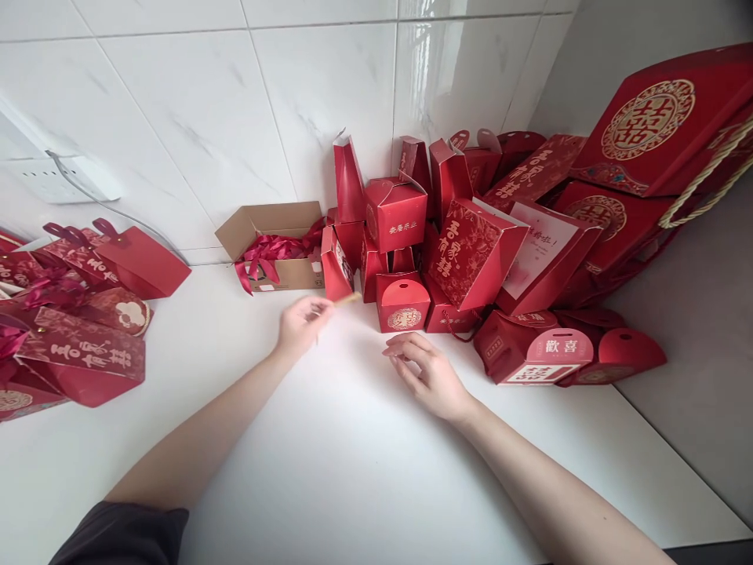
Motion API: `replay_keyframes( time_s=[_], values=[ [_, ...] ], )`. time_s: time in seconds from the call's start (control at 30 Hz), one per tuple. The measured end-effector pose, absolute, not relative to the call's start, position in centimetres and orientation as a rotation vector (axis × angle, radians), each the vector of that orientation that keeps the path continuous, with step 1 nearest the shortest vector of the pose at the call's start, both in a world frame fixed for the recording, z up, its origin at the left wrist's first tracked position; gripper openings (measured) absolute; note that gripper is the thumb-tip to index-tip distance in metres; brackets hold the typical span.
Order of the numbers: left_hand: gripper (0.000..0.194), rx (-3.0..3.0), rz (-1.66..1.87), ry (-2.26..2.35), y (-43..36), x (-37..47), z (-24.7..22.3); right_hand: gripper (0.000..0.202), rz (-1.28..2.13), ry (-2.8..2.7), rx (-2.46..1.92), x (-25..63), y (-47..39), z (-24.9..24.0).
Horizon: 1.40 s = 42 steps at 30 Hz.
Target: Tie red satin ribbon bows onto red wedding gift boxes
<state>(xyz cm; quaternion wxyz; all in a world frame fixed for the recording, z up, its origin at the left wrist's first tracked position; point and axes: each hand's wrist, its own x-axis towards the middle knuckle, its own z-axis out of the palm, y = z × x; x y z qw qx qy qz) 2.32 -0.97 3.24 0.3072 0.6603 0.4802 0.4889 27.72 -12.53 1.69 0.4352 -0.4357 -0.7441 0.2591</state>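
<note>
My left hand [303,323] is closed in a pinch on a thin gold-tan strip [347,300], whose end points right toward the stacked boxes; its exact kind is unclear. Over the white table my right hand [428,375] hovers with loosely bent fingers apart, and nothing shows in it. Just beyond that hand stands a small red gift box [403,304] with a rounded flap and a gold emblem. Behind my left hand sits an open cardboard box [297,275] holding dark red ribbons [267,255].
Several red gift boxes [476,251] are piled against the tiled wall [329,86], with larger red bags [652,118] at the right. More red boxes [88,345] with ribbon handles lie at the left. A wall socket [64,180] with a grey cable is above them.
</note>
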Motion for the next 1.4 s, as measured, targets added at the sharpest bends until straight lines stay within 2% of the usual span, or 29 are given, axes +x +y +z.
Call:
replay_keyframes(
  time_s=[0.1,0.17,0.33,0.5,0.6,0.67,0.73,0.8,0.87,1.07,1.23,1.3,1.4],
  values=[
    [0.026,1.715,1.722,1.422,2.9,-0.4,6.8,0.020,0.636,-1.889,-1.085,27.6,-12.6,1.4],
    [0.024,1.737,1.852,1.516,6.1,-1.9,9.4,0.020,0.638,-1.901,-1.084,27.5,-12.6,1.2],
    [0.036,1.917,1.750,1.576,11.7,-1.4,13.4,0.019,0.616,-1.917,-1.111,27.7,-12.2,1.1],
    [0.026,2.331,1.751,1.238,7.8,3.9,12.2,0.020,0.532,-1.940,-1.113,28.2,-11.9,1.5],
    [0.017,2.538,1.574,0.994,3.1,7.4,10.0,0.020,0.510,-1.952,-1.098,28.1,-12.0,1.6],
    [0.018,2.680,1.184,0.728,0.6,9.4,8.6,0.022,0.493,-1.939,-1.090,28.0,-12.0,1.6],
    [0.034,2.686,0.962,0.728,-0.9,10.8,7.4,0.024,0.475,-1.907,-1.093,28.0,-12.0,1.6],
    [0.056,2.629,0.907,0.847,-1.4,11.7,6.6,0.025,0.466,-1.872,-1.098,28.1,-12.0,1.7],
    [0.063,2.508,0.886,0.923,-1.4,11.9,6.3,0.023,0.454,-1.845,-1.088,28.3,-11.9,1.9],
    [0.051,2.237,0.810,0.918,-2.7,9.6,8.6,0.023,0.268,-1.680,-0.993,28.8,-12.0,3.0],
    [0.011,2.246,0.576,0.817,-5.8,5.6,10.4,0.023,0.116,-1.560,-0.970,28.9,-12.9,4.2],
    [0.012,2.234,0.574,0.761,-6.7,4.5,9.7,0.023,0.137,-1.576,-0.975,28.7,-13.1,4.3],
    [0.016,2.100,0.851,0.876,-7.8,3.8,7.2,0.026,0.253,-1.656,-1.003,28.3,-13.2,4.0]
  ],
)
